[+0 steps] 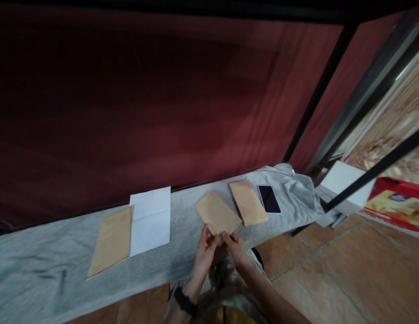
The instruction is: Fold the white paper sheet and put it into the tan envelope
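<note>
A brown paper envelope point(218, 213) is tilted over the front of the cloth-covered surface, its near end between my two hands. My left hand point(206, 245) pinches the near left edge, thumb toward the middle. Close beside it, my right hand point(233, 245) grips the near right edge with thumb and fingers together. Just right of the held envelope lies a second brown envelope point(249, 202). Farther left, another brown envelope or small stack point(111, 240) partly overlaps white creased paper point(151, 220).
A phone point(269, 199) lies to the right on the grey cloth point(185, 261). Black metal posts point(319, 96) rise at the right, before a dark red panel point(162, 112). A white box point(346, 186) and a red printed box point(394, 204) stand near the tiled floor point(331, 265).
</note>
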The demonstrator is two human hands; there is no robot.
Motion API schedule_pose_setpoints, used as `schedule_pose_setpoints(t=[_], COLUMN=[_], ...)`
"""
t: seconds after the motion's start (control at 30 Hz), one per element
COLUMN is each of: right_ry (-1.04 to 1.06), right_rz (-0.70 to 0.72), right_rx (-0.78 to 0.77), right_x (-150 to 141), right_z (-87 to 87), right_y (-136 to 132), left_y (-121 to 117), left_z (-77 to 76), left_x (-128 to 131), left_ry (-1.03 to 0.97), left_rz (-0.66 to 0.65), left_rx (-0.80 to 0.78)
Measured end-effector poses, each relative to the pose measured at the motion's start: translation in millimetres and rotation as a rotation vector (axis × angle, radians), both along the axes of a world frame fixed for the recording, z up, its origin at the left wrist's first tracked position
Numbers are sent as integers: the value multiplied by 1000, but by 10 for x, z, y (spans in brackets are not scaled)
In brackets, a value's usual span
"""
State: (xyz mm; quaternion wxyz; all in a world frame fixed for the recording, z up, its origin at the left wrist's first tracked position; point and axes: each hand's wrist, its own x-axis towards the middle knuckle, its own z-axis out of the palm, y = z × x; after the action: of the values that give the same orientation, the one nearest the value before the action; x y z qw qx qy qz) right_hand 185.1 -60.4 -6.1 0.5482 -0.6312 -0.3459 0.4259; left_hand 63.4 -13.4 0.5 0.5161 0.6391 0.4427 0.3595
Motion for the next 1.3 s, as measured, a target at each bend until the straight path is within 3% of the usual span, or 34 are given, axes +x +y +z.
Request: schedule_pose_setpoints(t=[0.1, 0.17, 0.27, 0.47, 0.67, 0.83, 0.93, 1.07, 1.13, 1.2, 1.3], right_ry=[121, 149, 292, 802, 780, 447, 24, -761, -1098, -1294, -1379], right_rz=[56, 81, 131, 171, 173, 239, 241, 239, 283, 315, 363], right_rx=[-62, -86, -118, -117, -166, -284, -110, 247, 300, 290, 285], right_x=[-90, -87, -16, 38, 23, 90, 148, 227, 244, 245, 239], right_z=[-69, -60, 35, 284, 284, 84, -29, -115, -140, -155, -150], right_y=[1, -20, -93, -268, -237, -174, -219, -311, -343, -368, -397], left_y=[12, 18, 35, 87, 110, 170, 213, 190, 151, 135, 226], left_z=[-96, -89, -18, 138, 218, 177, 121, 40, 16, 8, 0], left_x=[44, 56, 34, -13, -47, -151, -213, -272, -284, -268, -173], left_ry=[-99, -93, -68, -43, -56, 107, 261, 476, 613, 751, 830], left_rz=[9, 28, 41, 74, 66, 79, 47, 66, 90, 124, 135], left_rx=[-190, -208, -241, -355, -403, -334, -227, 82, 205, 296, 509])
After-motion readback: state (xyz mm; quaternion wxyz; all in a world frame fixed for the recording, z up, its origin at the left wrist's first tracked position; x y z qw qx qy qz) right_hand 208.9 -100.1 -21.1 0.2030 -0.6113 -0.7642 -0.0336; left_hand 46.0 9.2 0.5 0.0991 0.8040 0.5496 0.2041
